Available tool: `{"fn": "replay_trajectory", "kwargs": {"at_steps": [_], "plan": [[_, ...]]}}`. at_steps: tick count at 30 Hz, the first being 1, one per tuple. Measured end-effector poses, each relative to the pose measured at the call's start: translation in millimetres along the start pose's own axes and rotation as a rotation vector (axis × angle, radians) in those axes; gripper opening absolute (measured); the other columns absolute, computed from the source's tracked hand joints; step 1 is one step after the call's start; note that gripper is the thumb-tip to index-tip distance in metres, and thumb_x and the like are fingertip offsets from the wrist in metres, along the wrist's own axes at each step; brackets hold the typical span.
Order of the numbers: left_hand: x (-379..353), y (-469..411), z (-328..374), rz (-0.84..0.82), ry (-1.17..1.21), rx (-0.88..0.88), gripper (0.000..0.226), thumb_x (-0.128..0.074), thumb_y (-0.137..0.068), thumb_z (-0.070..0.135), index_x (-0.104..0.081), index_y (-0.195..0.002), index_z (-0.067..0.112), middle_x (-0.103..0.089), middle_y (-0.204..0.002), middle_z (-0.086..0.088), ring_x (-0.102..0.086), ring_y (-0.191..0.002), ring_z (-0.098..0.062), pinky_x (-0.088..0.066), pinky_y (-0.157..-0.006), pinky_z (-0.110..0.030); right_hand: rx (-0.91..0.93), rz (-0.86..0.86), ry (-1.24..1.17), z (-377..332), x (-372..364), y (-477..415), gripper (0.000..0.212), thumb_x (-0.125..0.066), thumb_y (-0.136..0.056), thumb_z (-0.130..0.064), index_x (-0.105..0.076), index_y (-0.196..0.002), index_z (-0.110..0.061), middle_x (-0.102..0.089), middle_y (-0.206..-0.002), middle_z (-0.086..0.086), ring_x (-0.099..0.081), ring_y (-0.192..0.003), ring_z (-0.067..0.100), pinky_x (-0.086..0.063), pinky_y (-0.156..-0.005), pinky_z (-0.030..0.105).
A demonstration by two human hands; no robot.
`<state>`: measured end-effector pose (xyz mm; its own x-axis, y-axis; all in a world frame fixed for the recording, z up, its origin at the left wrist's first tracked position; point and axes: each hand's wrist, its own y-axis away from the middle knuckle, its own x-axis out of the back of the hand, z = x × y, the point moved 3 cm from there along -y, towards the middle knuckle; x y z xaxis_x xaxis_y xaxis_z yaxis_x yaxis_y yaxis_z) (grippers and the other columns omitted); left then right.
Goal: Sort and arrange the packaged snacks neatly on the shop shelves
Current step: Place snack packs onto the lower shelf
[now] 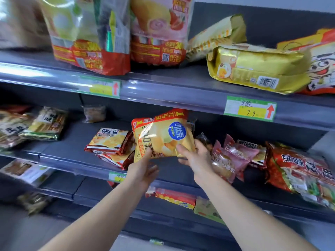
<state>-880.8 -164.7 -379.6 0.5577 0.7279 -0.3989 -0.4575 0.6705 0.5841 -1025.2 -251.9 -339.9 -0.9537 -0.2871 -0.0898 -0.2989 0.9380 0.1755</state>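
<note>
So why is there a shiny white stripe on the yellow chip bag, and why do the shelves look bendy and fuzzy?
In the head view, the stripe on the yellow chip bag is light glaring off its glossy wrap; the shelf edge bows because the lens is wide-angle; the cracker packs at the left are smeared by blur, while the price tag reads sharper.

Both arms bare, reaching fwd & up, approx. parallel. L forearm (101,214) comes in from bottom left, R forearm (244,211) from bottom right, wrists straight. L hand (143,169) seen from the back: one finger up against the lower edge of the chip bag (161,136), other fingers loose & spread just below it. R hand (195,158) sits a bit higher, pinching the bag's lower right corner w/ thumb on the front, fingers behind. Hands near each other, not touching.
</note>
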Motion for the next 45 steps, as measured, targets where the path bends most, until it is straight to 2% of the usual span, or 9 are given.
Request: {"fn": "replay_trajectory", "kwargs": {"at_steps": [3,6,10,14,16,22,32,38,45], "plan": [[46,0,31,0.278,-0.171,-0.072,0.096,-0.088,-0.054,0.05,-0.047,-0.132,0.013,-0.056,-0.126,-0.006,-0.053,-0.117,-0.03,-0.048,-0.09,-0.043,0.066,-0.07,0.117,-9,-24,-5,0.042,-0.077,-0.078,-0.02,-0.061,-0.116,-0.022,-0.069,-0.108,0.0,-0.067,-0.092,0.017,-0.055,-0.064,0.026],[83,8,74,0.341,-0.434,-0.295,0.127,-0.089,-0.033,0.056,-0.033,-0.144,0.029,-0.043,-0.139,-0.005,-0.043,-0.129,-0.03,-0.037,-0.106,-0.051,0.109,-0.188,0.274,-18,-62,-8,0.063,-0.08,-0.074,-0.02,-0.053,-0.13,-0.018,-0.066,-0.116,-0.001,-0.064,-0.102,0.016,-0.056,-0.075,0.03],[125,19,134,0.241,-0.786,-0.548,0.123,-0.089,-0.048,0.045,-0.024,-0.151,0.031,-0.03,-0.153,-0.005,-0.029,-0.141,-0.024,-0.028,-0.114,-0.047,0.141,-0.389,0.423,-32,-123,-9,0.068,-0.084,-0.068,-0.012,-0.05,-0.127,-0.018,-0.066,-0.115,0.0,-0.064,-0.102,0.015,-0.05,-0.096,0.036],[179,27,175,0.049,-0.773,-0.513,0.11,-0.092,-0.048,0.028,-0.038,-0.143,0.024,-0.063,-0.119,0.006,-0.062,-0.105,-0.011,-0.051,-0.092,-0.032,0.218,-0.536,0.523,-45,-197,-4,0.052,-0.087,-0.064,-0.012,-0.058,-0.106,-0.019,-0.068,-0.102,0.001,-0.065,-0.091,0.015,-0.05,-0.082,0.024],[205,34,196,0.075,-0.786,-0.544,0.079,-0.09,-0.062,0.017,-0.045,-0.127,0.027,-0.063,-0.104,0.015,-0.062,-0.091,-0.003,-0.05,-0.086,-0.028,0.23,-0.564,0.471,-50,-236,-2,0.045,-0.085,-0.064,-0.006,-0.062,-0.1,-0.02,-0.069,-0.095,0.001,-0.064,-0.085,0.015,-0.051,-0.073,0.022],[291,35,260,0.246,-0.718,-0.57,0.049,-0.083,-0.072,0.027,-0.054,-0.11,0.027,-0.069,-0.099,0.007,-0.069,-0.085,-0.01,-0.059,-0.064,-0.028,0.2,-0.565,0.269,-52,-358,-2,0.052,-0.086,-0.062,-0.014,-0.057,-0.104,-0.025,-0.069,-0.103,0.0,-0.063,-0.097,0.017,-0.054,-0.078,0.036],[414,12,334,0.391,-0.575,-0.516,0.037,-0.08,-0.074,0.035,-0.063,-0.106,0.026,-0.075,-0.091,0.005,-0.072,-0.082,-0.012,-0.059,-0.079,-0.038,0.096,-0.823,0.368,-13,-527,9,0.055,-0.082,-0.071,-0.015,-0.052,-0.116,-0.022,-0.065,-0.109,-0.005,-0.062,-0.1,0.011,-0.051,-0.084,0.025],[459,-19,376,0.432,-0.478,-0.522,0.032,-0.072,-0.081,0.036,-0.063,-0.108,0.02,-0.076,-0.087,0.003,-0.073,-0.078,-0.013,-0.059,-0.076,-0.037,0.139,-0.886,0.39,1,-615,-17,0.072,-0.081,-0.073,-0.015,-0.042,-0.133,-0.024,-0.057,-0.109,-0.005,-0.058,-0.106,0.016,-0.049,-0.091,0.033],[512,-51,428,0.55,-0.385,-0.563,0.068,-0.074,-0.07,0.051,-0.056,-0.128,0.02,-0.073,-0.1,0.0,-0.073,-0.084,-0.015,-0.059,-0.08,-0.038,0.188,-0.896,0.409,8,-720,-45,0.079,-0.082,-0.072,-0.021,-0.041,-0.14,-0.015,-0.052,-0.135,0.009,-0.054,-0.119,0.024,-0.047,-0.1,0.044]]}}
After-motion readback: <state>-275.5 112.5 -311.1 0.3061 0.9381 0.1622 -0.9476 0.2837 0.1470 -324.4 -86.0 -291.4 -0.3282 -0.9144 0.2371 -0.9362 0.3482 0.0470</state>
